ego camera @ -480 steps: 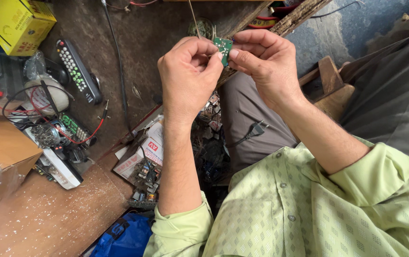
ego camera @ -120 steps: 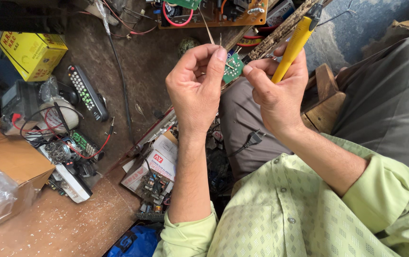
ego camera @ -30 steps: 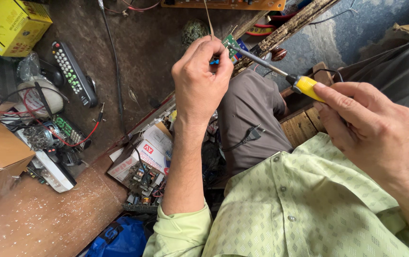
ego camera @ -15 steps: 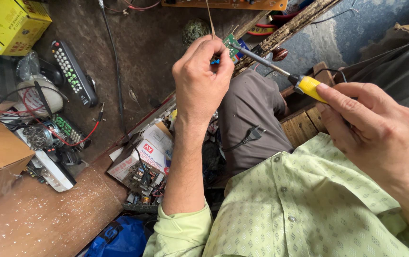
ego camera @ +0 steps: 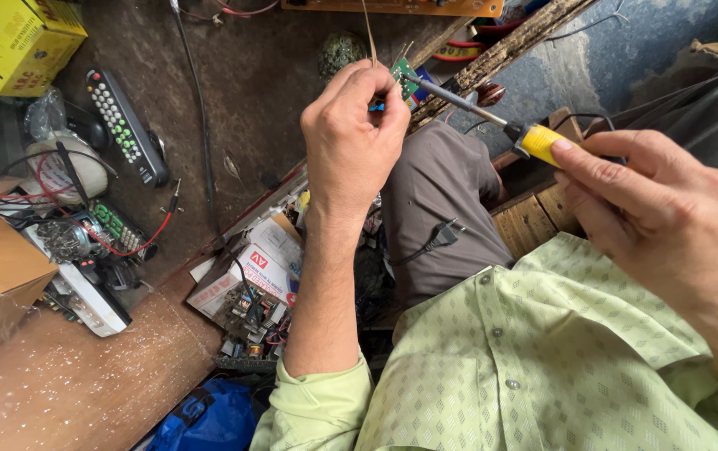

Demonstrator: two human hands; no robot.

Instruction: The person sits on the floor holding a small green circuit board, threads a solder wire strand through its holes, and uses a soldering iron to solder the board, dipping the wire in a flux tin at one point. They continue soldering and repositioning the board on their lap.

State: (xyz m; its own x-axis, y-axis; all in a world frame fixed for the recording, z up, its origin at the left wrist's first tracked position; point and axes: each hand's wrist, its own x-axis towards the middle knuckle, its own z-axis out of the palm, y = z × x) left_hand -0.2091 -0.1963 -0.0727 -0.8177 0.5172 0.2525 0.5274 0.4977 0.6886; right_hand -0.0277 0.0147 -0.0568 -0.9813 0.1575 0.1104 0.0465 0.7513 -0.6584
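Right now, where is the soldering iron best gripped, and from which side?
By the yellow handle, from the rear cord end, as the right hand does. The bare metal shaft points forward at the small green board, so that end stays clear.

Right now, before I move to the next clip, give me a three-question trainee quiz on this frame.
1. True or false: the right hand holds the yellow-handled soldering iron.
2. What does the left hand pinch? A) remote control B) small green circuit board C) yellow box
3. Where does the iron's tip point?

Key: 1 true. 2 B, the small green circuit board. 3 At that board, above the left-hand fingers.
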